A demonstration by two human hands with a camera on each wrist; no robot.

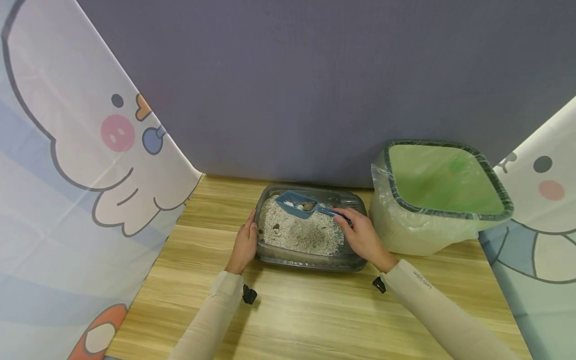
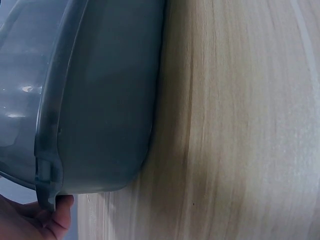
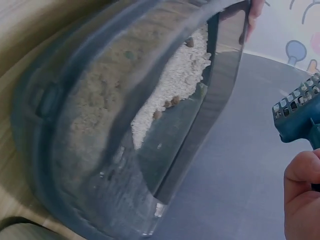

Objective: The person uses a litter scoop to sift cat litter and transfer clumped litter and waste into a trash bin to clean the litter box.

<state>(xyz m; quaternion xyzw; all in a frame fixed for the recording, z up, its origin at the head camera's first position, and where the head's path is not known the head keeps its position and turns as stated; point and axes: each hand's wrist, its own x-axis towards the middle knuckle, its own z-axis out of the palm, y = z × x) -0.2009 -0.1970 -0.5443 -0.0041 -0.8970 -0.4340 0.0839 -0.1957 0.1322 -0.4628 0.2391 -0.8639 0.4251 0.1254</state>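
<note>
A grey plastic litter box filled with pale litter stands on the wooden table. With its thumb and fingers, my left hand grips the box's left rim; the left wrist view shows the fingertips curled at the edge. My right hand holds a blue slotted litter scoop by its handle. The scoop is above the litter and carries brown and whitish clumps. In the right wrist view, the scoop's slotted head appears beyond the box. Small dark clumps lie on the litter.
Right of the box stands a large bin with a dark rim and a clear liner folded over it. A grey partition rises behind the table. Cartoon-printed cloths hang on both sides.
</note>
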